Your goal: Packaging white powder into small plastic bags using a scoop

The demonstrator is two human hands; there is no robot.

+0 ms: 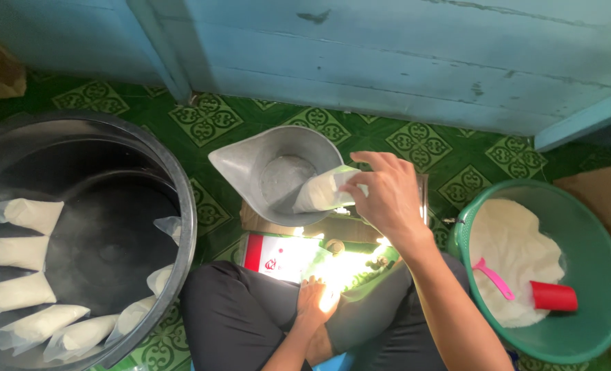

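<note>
Green patterned floor tiles (209, 118) run up to a pale blue wooden wall (402, 55) at the far side, and you sit on them with your dark-trousered legs folded. Your right hand (386, 194) is closed on the top of a clear plastic bag of white liquid (321, 192), holding it tilted with its lower end inside the metal jug (278, 172) standing just beyond your knees. Your left hand (314, 302) rests low in your lap in bright glare; it lies against the green-and-white packets (285, 255) there, but you cannot tell whether it grips anything. At the left, a large dark tub (182, 206) holds a ring of filled bags (18, 254) leaning against its wall. At the right, a green basin (594, 275) holds white liquid with a red cup (553, 296) and a pink scoop (494, 278) in it. I judge the main risk to be the bag: if its mouth is not sealed and your grip loosens, it could sag and spill into the jug or onto the floor.
</note>
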